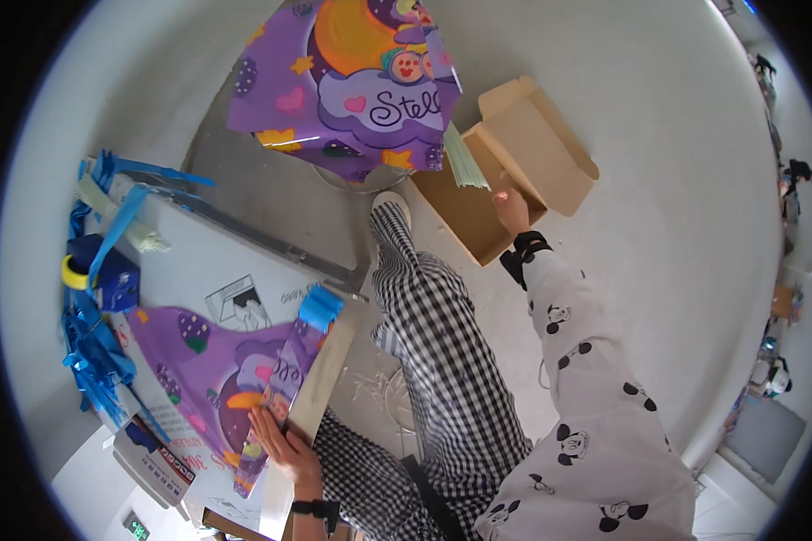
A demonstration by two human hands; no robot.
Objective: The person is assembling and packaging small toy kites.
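My left hand point(287, 451) lies flat on a purple printed sheet point(198, 370) with cartoon pictures, its fingers stretched out. The sheet is spread over a white printed board point(185, 243), its edge along a pale strip point(327, 383). A small blue piece point(320, 307), perhaps tape, sits at the sheet's far corner. Ahead and to the right, my right hand point(512, 209) is over an open cardboard box point(474, 225), fingers curled together; whatever they hold is too small to make out. Beside that hand a bundle of pale green sticks point(465, 160) juts from under a second glossy purple sheet point(334, 108).
Blue strips point(95, 361) hang along the board's left edge, near a blue tape dispenser point(108, 275) with a yellow ring. A round metal rim point(361, 187) shows beneath the far sheet. My checkered trouser legs point(442, 334) are between board and box. Shelved items line the far right.
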